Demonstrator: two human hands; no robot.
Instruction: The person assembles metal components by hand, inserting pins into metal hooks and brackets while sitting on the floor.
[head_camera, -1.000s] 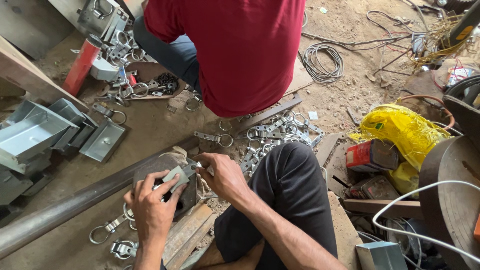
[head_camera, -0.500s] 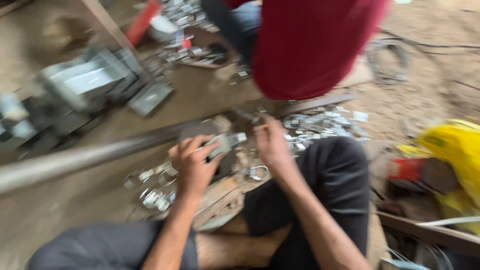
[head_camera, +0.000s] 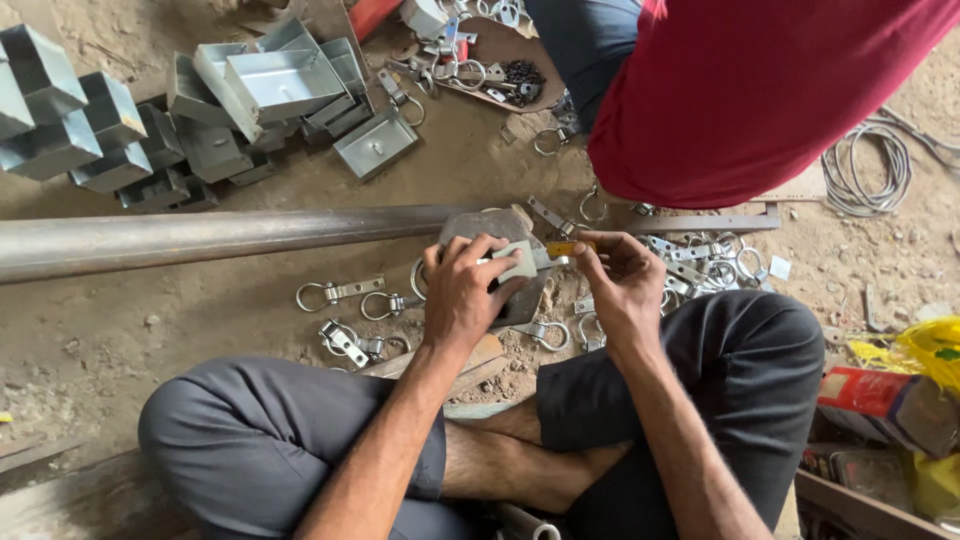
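Grey metal bracket (head_camera: 517, 262) clamped under left hand (head_camera: 462, 295) fingers; right hand (head_camera: 622, 285) fingers pinched on a yellow-handled tool (head_camera: 562, 248).

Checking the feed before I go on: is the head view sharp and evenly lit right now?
Head view: sharp, with soft, even daylight and no glare; left hand and right hand on the small metal piece are crisp; only faint shadows under the long pipe.

Small grey metal bracket (head_camera: 518, 262), hand-held
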